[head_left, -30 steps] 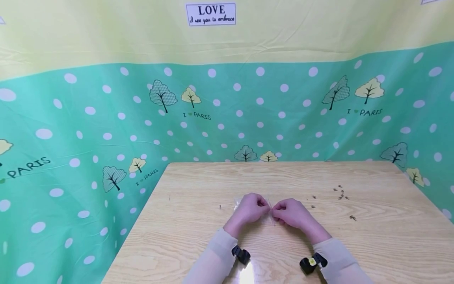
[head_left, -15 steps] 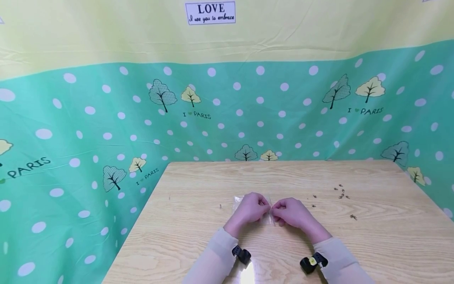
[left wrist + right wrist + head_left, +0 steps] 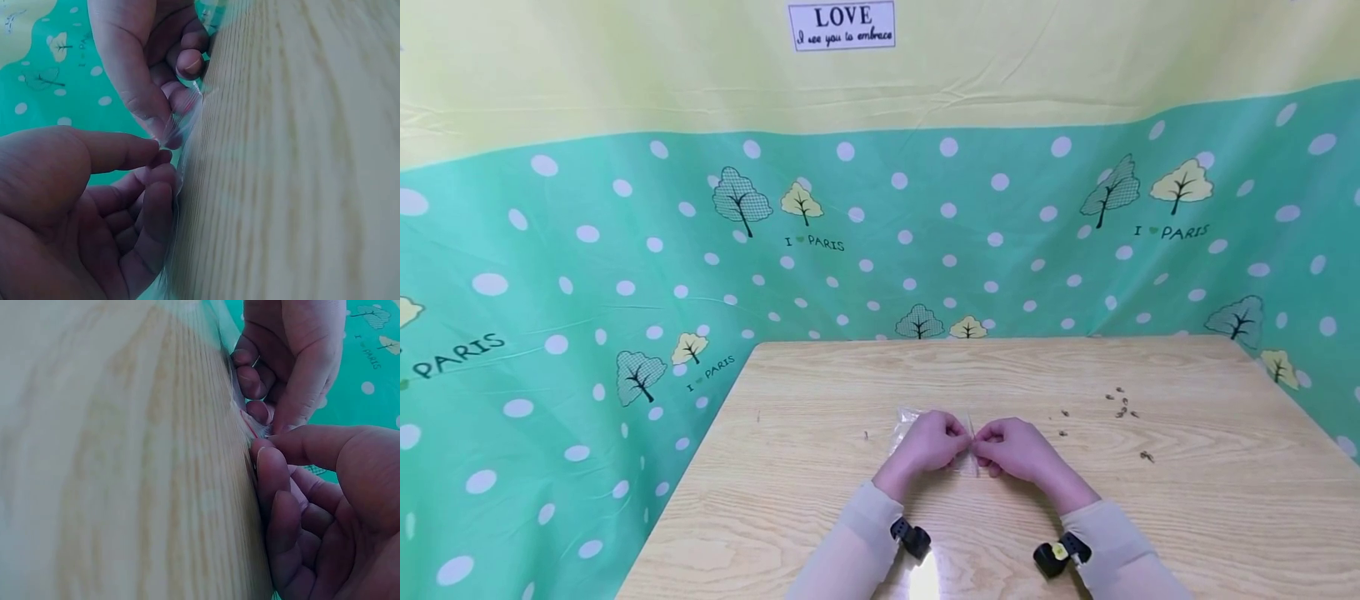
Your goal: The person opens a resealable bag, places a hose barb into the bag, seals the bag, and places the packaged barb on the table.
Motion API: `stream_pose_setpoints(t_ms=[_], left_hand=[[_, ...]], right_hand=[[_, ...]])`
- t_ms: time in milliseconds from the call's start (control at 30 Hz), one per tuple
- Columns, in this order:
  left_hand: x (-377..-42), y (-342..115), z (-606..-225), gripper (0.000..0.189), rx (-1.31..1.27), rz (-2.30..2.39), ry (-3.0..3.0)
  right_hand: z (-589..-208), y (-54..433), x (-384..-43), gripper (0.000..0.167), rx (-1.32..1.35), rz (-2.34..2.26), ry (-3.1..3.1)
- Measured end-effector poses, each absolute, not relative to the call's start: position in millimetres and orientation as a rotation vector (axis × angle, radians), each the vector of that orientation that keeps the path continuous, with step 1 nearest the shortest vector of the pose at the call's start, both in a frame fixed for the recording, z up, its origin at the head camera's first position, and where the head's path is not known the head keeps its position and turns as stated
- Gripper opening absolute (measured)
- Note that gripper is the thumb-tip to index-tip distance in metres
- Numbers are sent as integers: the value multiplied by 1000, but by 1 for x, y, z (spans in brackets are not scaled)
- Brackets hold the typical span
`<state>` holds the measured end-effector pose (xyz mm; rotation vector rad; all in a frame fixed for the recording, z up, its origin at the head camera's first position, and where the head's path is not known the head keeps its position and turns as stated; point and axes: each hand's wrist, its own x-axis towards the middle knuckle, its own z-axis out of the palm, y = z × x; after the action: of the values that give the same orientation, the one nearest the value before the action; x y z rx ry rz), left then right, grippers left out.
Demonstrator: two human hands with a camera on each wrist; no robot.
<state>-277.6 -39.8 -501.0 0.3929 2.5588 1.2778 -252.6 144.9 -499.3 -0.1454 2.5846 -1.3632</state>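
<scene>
At the middle of the table [image 3: 820,383], left fingertips: thumb and index closed together on thin film, no gap showing; the other fingers [image 3: 156,209] curl loosely inward.
Right fingertips: thumb [image 3: 306,442] and index likewise pinched on the film, just beside the left fingertips.
Clear bag [image 3: 904,423]: between and beneath the hands, one part showing past the left hand [image 3: 928,442]; a red line [image 3: 249,425] runs along it close to the pinch. Its full outline is hidden.
Hand pose: left hand and right hand [image 3: 1015,446] face each other, backs upward, low over the wood.
Forearms: pale sleeves [image 3: 850,542] rise from the near side and slant inward; a dark wrist camera [image 3: 912,538] sits at each cuff.
Small dark pieces [image 3: 1122,412]: scattered right of the right hand, the nearest two near it, the rest well apart.
Small piece [image 3: 866,435]: left of the bag, apart from it.
Edges and room: wood extends well past both hands leftward, rightward and to the far edge, which meets the dotted green curtain [image 3: 820,292].
</scene>
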Motion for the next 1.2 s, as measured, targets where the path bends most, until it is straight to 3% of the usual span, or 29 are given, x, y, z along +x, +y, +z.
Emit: stream_pose_setpoints(t_ms=[400, 1200], left_hand=[[-279, -41, -502, 22, 503, 1128, 2674], [-278, -43, -499, 24, 513, 1091, 2622]], right_hand=[[-498, 147, -252, 20, -191, -1278, 2647], [-502, 150, -251, 13, -207, -1265, 2653]])
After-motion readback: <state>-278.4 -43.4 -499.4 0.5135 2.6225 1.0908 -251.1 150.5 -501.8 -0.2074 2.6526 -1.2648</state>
